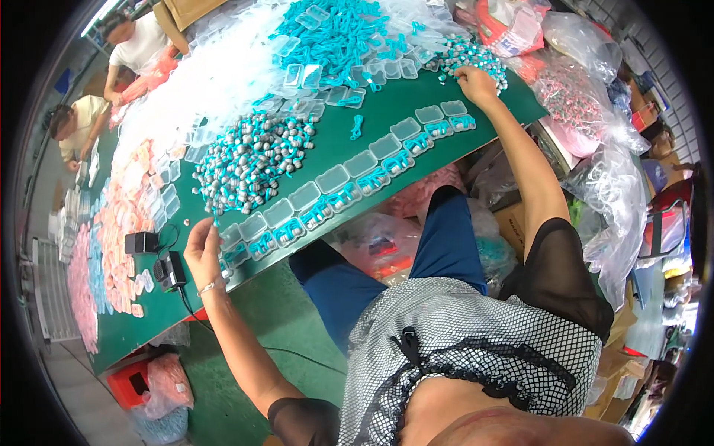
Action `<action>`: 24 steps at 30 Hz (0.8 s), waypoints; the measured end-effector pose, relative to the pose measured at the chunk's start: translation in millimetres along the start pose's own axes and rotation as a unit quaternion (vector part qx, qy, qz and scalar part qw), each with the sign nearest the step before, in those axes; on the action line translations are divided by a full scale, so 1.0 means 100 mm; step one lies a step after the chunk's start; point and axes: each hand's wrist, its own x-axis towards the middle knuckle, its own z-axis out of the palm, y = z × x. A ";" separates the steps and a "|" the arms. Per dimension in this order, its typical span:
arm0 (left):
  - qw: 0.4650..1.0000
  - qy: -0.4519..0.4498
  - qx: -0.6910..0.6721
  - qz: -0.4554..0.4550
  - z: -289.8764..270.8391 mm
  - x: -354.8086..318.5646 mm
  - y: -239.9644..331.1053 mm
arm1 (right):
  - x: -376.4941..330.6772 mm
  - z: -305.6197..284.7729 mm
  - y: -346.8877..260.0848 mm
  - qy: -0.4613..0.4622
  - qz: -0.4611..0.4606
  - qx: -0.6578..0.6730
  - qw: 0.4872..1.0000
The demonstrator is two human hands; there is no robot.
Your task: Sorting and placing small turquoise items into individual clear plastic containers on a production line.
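Observation:
A row of open clear plastic boxes with raised lids runs along the near table edge, holding teal cords and grey rounded pieces. At the row's left end, my left hand is closed in a pinch, with a bit of teal at its fingertips. Just beyond it lies a large pile of grey rounded pieces with teal ends. My right hand reaches to the far right, fingers curled at the edge of a smaller pile of similar grey and teal pieces. Whatever its fingertips hold is too small to make out.
Teal cords and loose clear boxes heap at the back. A single teal cord bundle lies mid-table. A black device with a cable sits left, near peach pieces. Two people work at far left. Plastic bags crowd the right.

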 end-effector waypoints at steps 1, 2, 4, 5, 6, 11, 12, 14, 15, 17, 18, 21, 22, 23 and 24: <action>1.000 0.003 -0.019 -0.021 -0.01 -0.05 0.01 | 0.02 0.01 0.00 -0.015 -0.012 -0.050 0.999; 1.000 0.003 -0.019 -0.022 0.00 -0.08 0.01 | 0.04 0.02 0.00 -0.016 -0.012 -0.050 0.999; 1.000 0.010 -0.021 -0.008 -0.02 -0.17 0.00 | 0.02 -0.06 -0.22 -0.054 -0.030 -0.086 0.994; 0.999 0.012 -0.029 -0.009 -0.03 -0.20 0.00 | 0.03 -0.01 -0.24 -0.055 -0.033 -0.085 0.994; 0.999 0.013 -0.030 -0.009 -0.02 -0.22 0.01 | 0.07 0.02 -0.23 -0.049 -0.039 -0.097 0.993; 1.000 0.015 -0.024 -0.003 -0.16 -0.34 -0.06 | 0.23 0.21 -0.30 -0.074 -0.102 -0.200 0.972; 0.999 0.038 -0.018 0.005 -0.22 -0.40 -0.12 | 0.26 0.32 -0.31 -0.051 -0.097 -0.213 0.971; 0.999 0.051 -0.018 -0.003 -0.21 -0.47 -0.05 | 0.26 0.44 -0.33 -0.022 -0.095 -0.237 0.967; 0.999 0.044 -0.017 -0.001 -0.18 -0.47 -0.05 | 0.30 0.42 -0.21 -0.012 -0.105 -0.214 0.971; 0.999 0.052 -0.015 0.003 -0.18 -0.51 -0.01 | 0.31 0.32 -0.13 -0.009 -0.135 -0.213 0.968; 0.998 0.057 -0.020 0.011 -0.16 -0.52 -0.01 | 0.29 0.28 -0.10 -0.003 -0.138 -0.206 0.969; 0.998 0.052 -0.004 0.042 -0.19 -0.57 -0.14 | 0.24 0.13 -0.27 -0.034 -0.123 -0.189 0.974; 0.997 0.052 0.032 0.050 -0.19 -0.60 -0.12 | 0.18 0.11 -0.37 0.000 -0.159 -0.094 0.983; 0.991 0.053 0.094 0.079 -0.21 -0.63 -0.08 | 0.10 0.07 -0.46 0.035 -0.190 0.002 0.981; 0.991 0.056 0.096 0.076 -0.23 -0.65 -0.02 | -0.07 -0.03 -0.73 0.015 -0.203 0.088 0.975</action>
